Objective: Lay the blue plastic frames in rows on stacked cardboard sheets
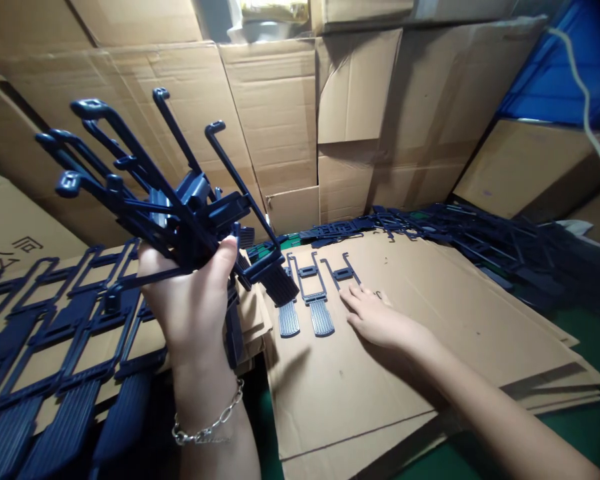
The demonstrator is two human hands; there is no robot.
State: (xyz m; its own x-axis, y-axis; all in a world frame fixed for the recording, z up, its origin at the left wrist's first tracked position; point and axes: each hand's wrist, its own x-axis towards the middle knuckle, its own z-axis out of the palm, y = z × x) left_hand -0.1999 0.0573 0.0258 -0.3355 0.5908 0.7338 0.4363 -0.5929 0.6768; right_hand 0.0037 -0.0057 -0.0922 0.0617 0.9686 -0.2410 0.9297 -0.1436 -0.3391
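My left hand (190, 293) is raised, closed around a bunch of dark navy plastic frames (180, 200) with hooked arms and ribbed paddle ends. On the cardboard sheet (405, 287), two similar frames (312, 287) lie side by side, paddles toward me. Just right of them is a third frame (343, 273); its hooked upper part shows, while my right hand (375, 317) covers its lower end. The right fingers are bent over that piece, and their undersides are hidden.
Rows of frames (45, 327) lie on cardboard at left. Farther back and right, more dark frames (485, 240) are heaped on a green surface (575, 333). Stacked cardboard boxes (275, 113) form a wall behind. A pale cable (583, 100) hangs at upper right.
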